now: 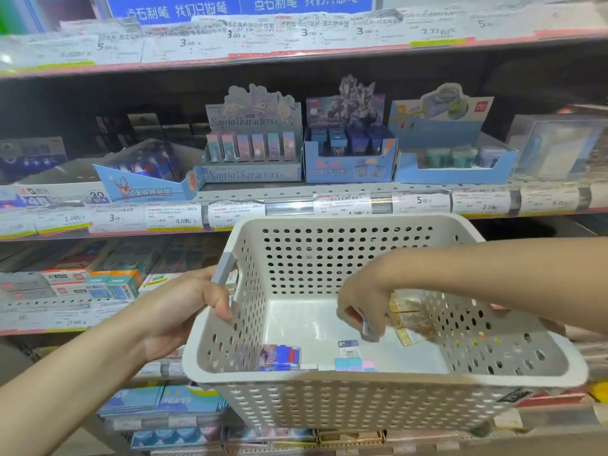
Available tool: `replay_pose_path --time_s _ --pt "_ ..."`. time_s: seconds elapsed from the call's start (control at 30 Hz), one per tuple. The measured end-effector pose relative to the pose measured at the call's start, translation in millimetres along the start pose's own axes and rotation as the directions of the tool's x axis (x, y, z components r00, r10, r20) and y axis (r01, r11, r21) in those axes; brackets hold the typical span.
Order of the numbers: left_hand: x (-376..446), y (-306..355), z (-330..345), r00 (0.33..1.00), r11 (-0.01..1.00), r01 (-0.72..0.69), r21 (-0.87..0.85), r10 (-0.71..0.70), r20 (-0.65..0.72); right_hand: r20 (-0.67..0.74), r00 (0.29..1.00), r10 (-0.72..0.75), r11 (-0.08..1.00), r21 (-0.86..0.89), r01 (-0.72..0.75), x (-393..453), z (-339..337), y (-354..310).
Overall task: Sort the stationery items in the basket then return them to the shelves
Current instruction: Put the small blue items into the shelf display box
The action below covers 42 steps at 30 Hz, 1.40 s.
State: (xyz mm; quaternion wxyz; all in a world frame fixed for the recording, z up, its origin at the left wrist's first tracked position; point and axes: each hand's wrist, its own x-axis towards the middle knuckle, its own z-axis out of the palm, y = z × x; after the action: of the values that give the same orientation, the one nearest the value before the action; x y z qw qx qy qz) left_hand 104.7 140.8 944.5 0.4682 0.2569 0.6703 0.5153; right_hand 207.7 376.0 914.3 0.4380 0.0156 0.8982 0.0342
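A white perforated basket (329, 255) hangs in front of the shelves, gripped at its grey left handle by my left hand (184, 307). My right hand (365, 304) reaches down inside it, fingers pinched on a small blue and white packet (369, 329). Low in the basket lie a blue and red character box (279, 355), a small white and blue packet (348, 348), pastel erasers (355, 364) and gold packets (409, 320) by the right wall.
The middle shelf holds a Sanrio characters display box (251, 149), a dark blue character box (348, 153), a light blue box of green items (457, 159) and a tipped blue box (144, 179). Price tags line the shelf edges. Lower shelves hold erasers and packets.
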Motion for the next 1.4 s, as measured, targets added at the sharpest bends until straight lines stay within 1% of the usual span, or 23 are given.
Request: replay_pose_path --time_s 0.1,0.2,0.3,0.37,0.43,0.47,0.53,0.67,0.77,1.03,1.2,1.33,1.4 --pt "-3.2 0.8 0.8 1.0 0.999 0.006 -0.04 -0.006 0.007 -0.129 0.99 -0.064 0.986 0.145 0.082 -17.7 -14.3 5.9" --pt "-6.4 1.9 -0.4 1.0 0.998 0.015 -0.053 -0.015 0.008 -0.327 0.939 -0.103 0.949 0.252 0.192 -47.7 -29.9 11.6" --pt "-8.7 1.2 -3.1 1.0 0.999 0.018 -0.042 -0.018 0.002 -0.522 0.847 -0.102 0.877 0.355 0.325 -77.4 -41.2 20.9" --pt "-10.0 1.9 -3.5 1.0 0.999 0.015 -0.052 -0.015 0.006 -0.655 0.752 -0.072 0.846 0.36 0.395 -91.2 -48.2 27.5" --pt "-10.4 2.7 -3.8 1.0 0.998 0.013 -0.059 -0.012 0.014 -0.738 0.673 -0.048 0.82 0.356 0.449 -98.4 -53.3 33.6" --pt "-10.4 2.7 -4.0 1.0 0.998 0.012 -0.059 -0.011 0.015 -0.755 0.654 -0.037 0.807 0.364 0.465 -100.4 -55.0 35.9" --pt "-10.4 2.7 -5.4 1.0 0.999 0.013 -0.046 -0.013 0.012 -0.763 0.646 -0.022 0.788 0.385 0.48 -103.6 -57.5 39.5" --pt "-11.5 3.3 -5.9 1.0 0.999 0.009 -0.037 -0.01 -0.011 -0.777 0.629 -0.003 0.807 0.37 0.46 -110.4 -63.6 47.5" --pt "-12.2 3.6 -5.7 1.0 0.999 0.008 -0.037 -0.009 -0.026 -0.789 0.614 0.012 0.795 0.38 0.473 -112.4 -69.3 54.8" --pt "-15.7 5.7 -6.1 0.998 0.998 0.02 -0.053 -0.023 -0.061 -0.813 0.569 0.121 0.81 0.413 0.417 -119.7 -89.2 66.0" --pt "-17.5 5.4 -5.5 0.997 0.999 0.026 -0.047 -0.029 -0.075 -0.789 0.59 0.171 0.757 0.488 0.434 -122.0 -99.8 61.0" --pt "-19.2 6.4 -3.5 0.995 0.998 0.021 -0.058 -0.026 -0.095 -0.799 0.547 0.25 0.854 0.448 0.263 -121.6 -104.0 55.7" --pt "-19.1 5.5 -1.3 0.994 0.999 -0.003 -0.053 -0.003 -0.108 -0.797 0.535 0.279 0.884 0.431 0.182 -120.0 -105.9 54.2"
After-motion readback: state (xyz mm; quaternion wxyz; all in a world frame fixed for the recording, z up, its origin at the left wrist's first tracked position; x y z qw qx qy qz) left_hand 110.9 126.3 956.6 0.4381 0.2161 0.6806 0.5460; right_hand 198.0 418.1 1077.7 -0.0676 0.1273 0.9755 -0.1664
